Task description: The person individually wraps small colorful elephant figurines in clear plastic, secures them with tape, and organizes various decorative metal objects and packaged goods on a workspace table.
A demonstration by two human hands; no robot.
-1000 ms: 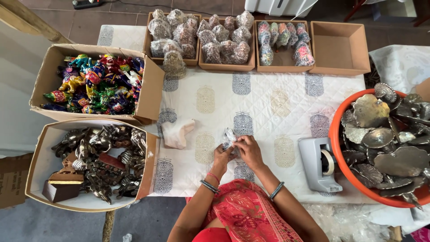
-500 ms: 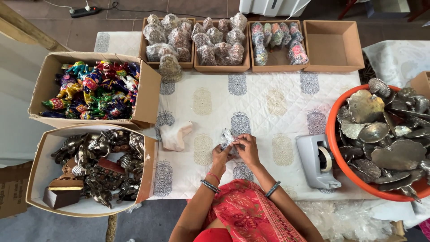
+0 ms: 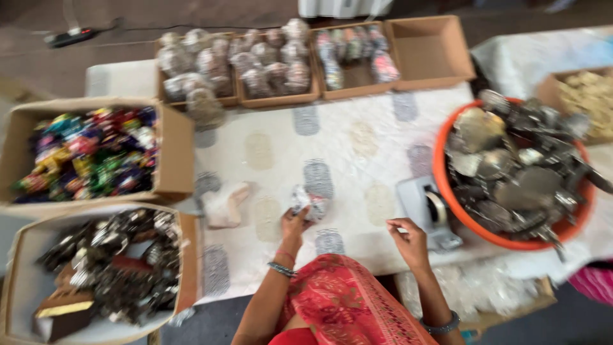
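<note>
Table [image 3: 357, 147] under patterned cloth; orange tub [image 3: 447, 191] of metal pieces at right; tape dispenser [image 3: 424, 211] beside it; left hand [image 3: 295, 225] grip clamped on wrapped packet [image 3: 309, 203] above table; right hand [image 3: 408, 239] loosely curled, empty; one-hand hold, wrap could likely loosen.

Orange tub [image 3: 440, 182]; white cloth [image 3: 357, 147] with grey ovals; red garment [image 3: 345, 300].

Your left hand [image 3: 295, 225] grips a wrapped packet [image 3: 308, 203] while your right hand [image 3: 408, 241] hovers beside the tape dispenser [image 3: 426, 211].
</note>
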